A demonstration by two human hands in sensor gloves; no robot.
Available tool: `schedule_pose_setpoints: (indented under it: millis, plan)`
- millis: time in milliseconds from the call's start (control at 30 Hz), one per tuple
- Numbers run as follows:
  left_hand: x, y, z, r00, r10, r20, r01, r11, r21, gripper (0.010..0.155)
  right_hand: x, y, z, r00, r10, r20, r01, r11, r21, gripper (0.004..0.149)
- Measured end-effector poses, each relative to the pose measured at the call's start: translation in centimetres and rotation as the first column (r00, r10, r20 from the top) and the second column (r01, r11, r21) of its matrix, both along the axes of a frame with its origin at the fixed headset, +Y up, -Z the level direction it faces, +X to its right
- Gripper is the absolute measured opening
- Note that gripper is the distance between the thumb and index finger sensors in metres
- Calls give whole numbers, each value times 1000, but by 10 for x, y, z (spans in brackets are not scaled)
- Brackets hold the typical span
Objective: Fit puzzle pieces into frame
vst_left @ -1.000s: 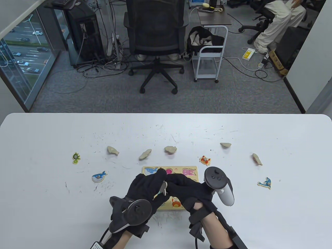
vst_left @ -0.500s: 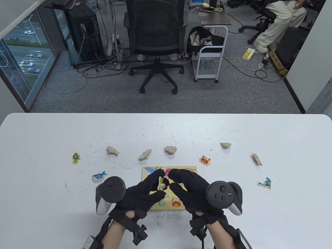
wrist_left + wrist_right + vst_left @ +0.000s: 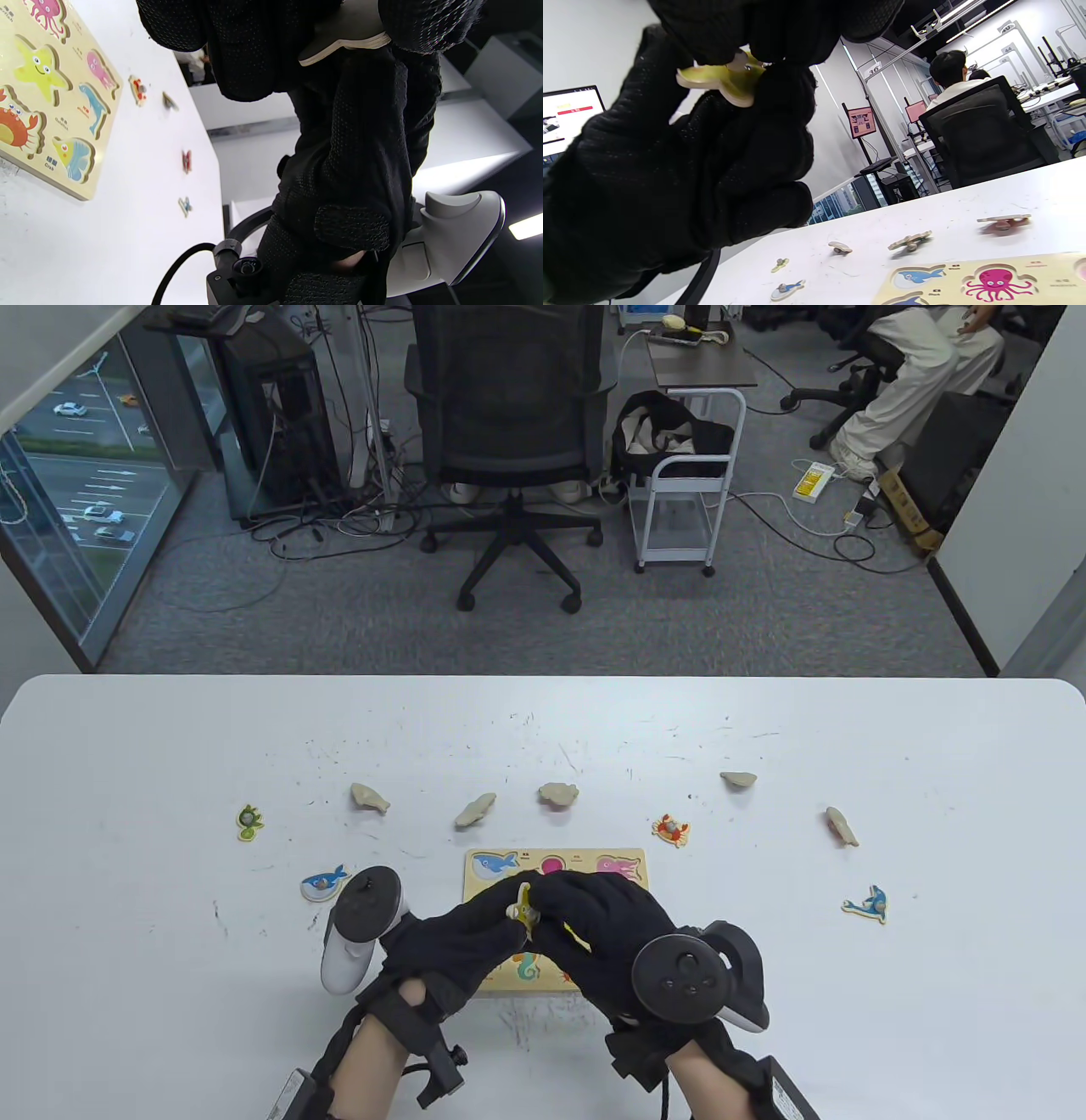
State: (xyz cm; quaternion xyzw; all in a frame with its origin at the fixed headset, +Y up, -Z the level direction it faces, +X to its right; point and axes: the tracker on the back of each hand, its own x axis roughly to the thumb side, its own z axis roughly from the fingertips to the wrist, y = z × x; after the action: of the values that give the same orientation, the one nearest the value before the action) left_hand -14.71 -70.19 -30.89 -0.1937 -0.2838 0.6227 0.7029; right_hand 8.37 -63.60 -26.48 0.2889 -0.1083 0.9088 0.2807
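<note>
Both hands now share one grip on the yellow piece (image 3: 524, 906): the right hand (image 3: 607, 937) has its fingertips clamped on the edge nearest them, while the left hand (image 3: 462, 937) pinches the opposite edge; in the right wrist view the yellow piece (image 3: 723, 82) sits wedged between the two sets of gloved fingers, knob up, tilted rather than flat. The grip hangs just above the puzzle frame (image 3: 556, 920), and the starfish hollow (image 3: 38, 70) lies directly under and slightly beyond it; so the piece is not yet seated, and I judge this a handover or a re-orientation before lowering.

Against half a second ago, the right hand has rolled over so that its tracker (image 3: 687, 980) now faces up nearer the person, and its fingers have closed from hovering beside the piece to actually holding it; the left hand has slid back a little, its tracker (image 3: 361, 925) now off to the outside of the grip. The piece itself has turned from nearly upright toward flatter.

Well away from the grip, the whale piece (image 3: 324, 883), crab piece (image 3: 670, 829) and dolphin piece (image 3: 867, 903) lie where they lay.
</note>
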Motion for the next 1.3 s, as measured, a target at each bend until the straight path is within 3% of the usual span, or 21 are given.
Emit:
schedule_pose_setpoints:
  millis: [600,833,967,1033,1133,1300]
  plan:
    - [3,-14,-5,1000,-8,12,9,997,-78,80,-6,-8,-5,998,51,44,-50,998,-24,46]
    - [0,-4,-5,998,-66,-2,66,997,-26,81,-1,-5,-9,998,28,49,-25,999,-47,45]
    - [-7,9,-6,975,-196,-106,204,976,72,80,7,-3,-14,995,46,89,-42,998,-47,45]
    - [-14,18,-7,931,-292,-217,324,937,128,80,10,-3,-18,989,83,123,-77,996,-54,45]
    - [-27,29,-9,807,-431,-403,532,827,181,77,10,-3,-25,953,227,201,-220,974,-58,45]
    - [-48,37,-8,513,-556,-654,806,573,146,72,3,-9,-39,844,453,288,-455,888,-64,44]
